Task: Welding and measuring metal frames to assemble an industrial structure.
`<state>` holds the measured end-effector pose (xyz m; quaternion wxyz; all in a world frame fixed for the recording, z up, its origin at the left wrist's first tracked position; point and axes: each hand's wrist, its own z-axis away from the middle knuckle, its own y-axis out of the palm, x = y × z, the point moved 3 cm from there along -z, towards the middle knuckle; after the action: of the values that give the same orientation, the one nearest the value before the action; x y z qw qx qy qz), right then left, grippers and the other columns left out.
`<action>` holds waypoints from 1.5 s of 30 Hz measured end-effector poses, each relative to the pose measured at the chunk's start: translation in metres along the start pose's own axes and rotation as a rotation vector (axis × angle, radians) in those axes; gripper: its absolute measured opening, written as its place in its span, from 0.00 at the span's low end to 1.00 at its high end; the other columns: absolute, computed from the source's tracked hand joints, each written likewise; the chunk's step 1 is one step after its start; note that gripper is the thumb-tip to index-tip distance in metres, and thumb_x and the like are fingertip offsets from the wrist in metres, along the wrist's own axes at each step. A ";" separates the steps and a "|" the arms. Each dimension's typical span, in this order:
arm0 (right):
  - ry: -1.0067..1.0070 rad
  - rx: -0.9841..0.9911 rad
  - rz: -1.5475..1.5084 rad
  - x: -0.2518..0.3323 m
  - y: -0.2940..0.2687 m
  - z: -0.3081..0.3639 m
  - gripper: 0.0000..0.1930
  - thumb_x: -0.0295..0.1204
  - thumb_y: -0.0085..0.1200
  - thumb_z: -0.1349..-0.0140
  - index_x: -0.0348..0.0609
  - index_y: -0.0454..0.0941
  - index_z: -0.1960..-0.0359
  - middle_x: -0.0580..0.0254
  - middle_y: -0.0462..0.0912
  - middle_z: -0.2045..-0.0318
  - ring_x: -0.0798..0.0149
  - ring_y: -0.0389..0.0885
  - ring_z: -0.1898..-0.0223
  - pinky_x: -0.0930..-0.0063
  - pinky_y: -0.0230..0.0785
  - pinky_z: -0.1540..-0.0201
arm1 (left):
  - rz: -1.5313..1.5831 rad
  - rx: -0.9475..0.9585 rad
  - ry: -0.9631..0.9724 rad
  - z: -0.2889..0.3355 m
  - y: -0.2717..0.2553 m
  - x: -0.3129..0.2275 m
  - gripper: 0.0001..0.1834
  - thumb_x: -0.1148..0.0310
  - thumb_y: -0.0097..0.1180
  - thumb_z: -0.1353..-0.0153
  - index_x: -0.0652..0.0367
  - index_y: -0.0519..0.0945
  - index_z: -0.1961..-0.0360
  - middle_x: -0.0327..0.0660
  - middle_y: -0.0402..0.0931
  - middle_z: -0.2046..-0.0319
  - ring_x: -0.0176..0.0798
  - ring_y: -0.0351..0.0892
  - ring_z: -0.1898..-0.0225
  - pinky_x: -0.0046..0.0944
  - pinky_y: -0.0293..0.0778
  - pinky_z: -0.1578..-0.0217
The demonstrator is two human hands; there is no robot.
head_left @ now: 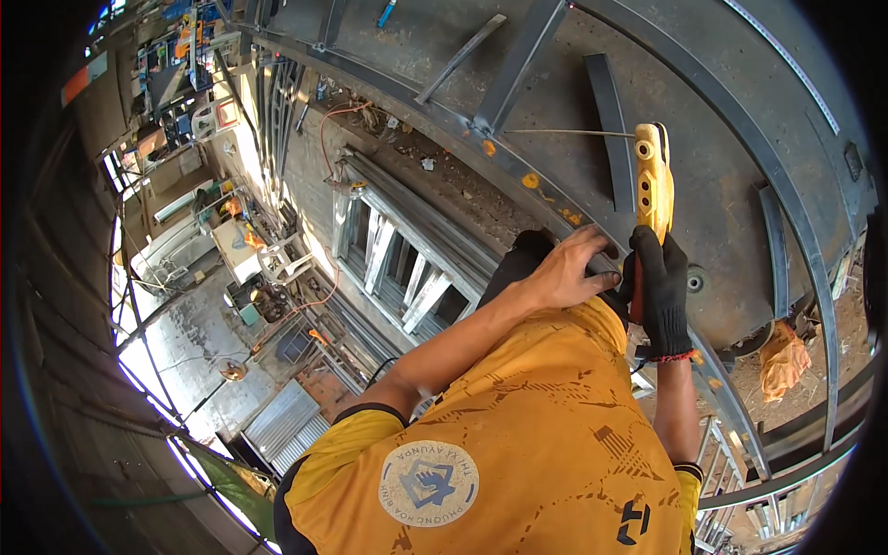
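Observation:
My right hand (pixel 660 282), in a black knitted glove, is wrapped round the handle of a yellow welding electrode holder (pixel 655 190). A thin welding rod (pixel 569 132) sticks out leftward from its jaws, its tip apart from and near a joint of the steel frame (pixel 529 67). My bare left hand (pixel 578 268) lies in front of my shirt, close to the gloved hand. Its fingers are loosely bent and apart from the thumb; I see nothing held in them.
On the dark metal worktop (pixel 731 166) lie a loose flat steel bar (pixel 610 129) and a curved steel rail (pixel 786 148). Galvanised metal frames (pixel 398 254) stand on the floor at left. A crumpled orange bag (pixel 786 361) is at right. An orange cable (pixel 324 139) trails across the floor.

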<state>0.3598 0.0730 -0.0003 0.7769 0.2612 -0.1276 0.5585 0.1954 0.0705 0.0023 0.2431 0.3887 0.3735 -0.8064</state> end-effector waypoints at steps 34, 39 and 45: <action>-0.144 0.058 0.149 0.002 0.002 -0.008 0.15 0.39 0.51 0.29 0.39 0.75 0.68 0.69 0.70 0.87 0.74 0.66 0.89 0.75 0.58 0.85 | 0.060 0.046 -0.070 -0.003 -0.007 -0.006 0.23 0.67 0.67 0.46 0.70 0.77 0.53 0.54 0.74 0.50 0.57 0.77 0.48 0.45 0.74 0.47; -0.012 -0.018 -0.069 -0.003 -0.024 0.006 0.14 0.41 0.52 0.30 0.42 0.76 0.64 0.69 0.72 0.83 0.75 0.68 0.85 0.77 0.61 0.82 | -0.001 0.083 -0.072 0.002 -0.011 -0.002 0.22 0.62 0.66 0.43 0.70 0.77 0.55 0.55 0.75 0.53 0.58 0.77 0.50 0.47 0.74 0.49; 0.143 -0.089 -0.505 -0.025 -0.056 0.023 0.17 0.48 0.47 0.29 0.47 0.73 0.62 0.68 0.70 0.83 0.70 0.68 0.87 0.74 0.63 0.84 | 0.009 0.270 -0.132 0.010 -0.002 0.012 0.22 0.61 0.65 0.41 0.70 0.78 0.56 0.57 0.77 0.59 0.60 0.78 0.53 0.51 0.75 0.53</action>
<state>0.4053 0.0267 -0.0080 0.9095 0.2103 -0.0275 0.3576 0.1826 0.0624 -0.0020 0.2163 0.3658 0.2432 -0.8719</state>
